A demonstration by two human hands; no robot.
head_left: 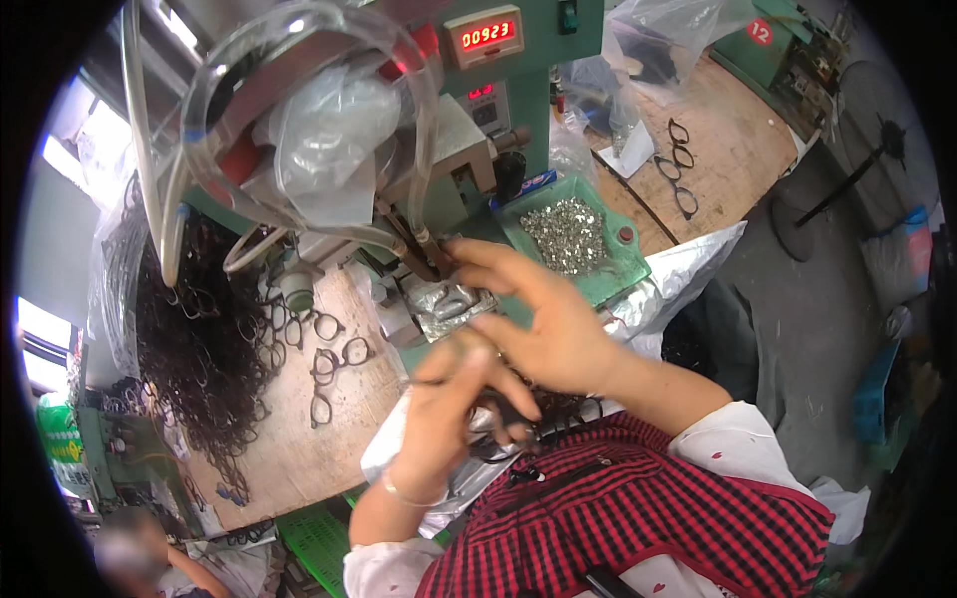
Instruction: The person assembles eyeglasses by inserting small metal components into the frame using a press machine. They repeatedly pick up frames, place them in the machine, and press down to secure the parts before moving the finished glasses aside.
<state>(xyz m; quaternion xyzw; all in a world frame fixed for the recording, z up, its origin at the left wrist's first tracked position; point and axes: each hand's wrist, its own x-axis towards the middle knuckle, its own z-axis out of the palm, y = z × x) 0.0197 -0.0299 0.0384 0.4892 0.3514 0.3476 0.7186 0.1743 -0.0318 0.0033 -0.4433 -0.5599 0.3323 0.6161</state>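
Observation:
My right hand (pixel 558 334) reaches over the metal work block (pixel 444 302) of a green bench machine. Its fingers are stretched toward the tooling, with the thumb apart from them, and I see nothing between them. Lower and to the left, my left hand (pixel 439 409) is curled and somewhat blurred. Dark eyeglass frames (pixel 493 444) show at its fingers, and it appears to grip one, partly hidden. Just right of the work block, a green tray (pixel 630 267) holds many small metal pieces (pixel 568 235).
A big heap of dark eyeglass frames (pixel 194 349) covers the bench's left side, with several loose frames (pixel 324 364) beside it. Clear hoses (pixel 424 149) loop before the machine (pixel 523 65). More frames (pixel 681 169) lie far right. Another person (pixel 135 553) is at lower left.

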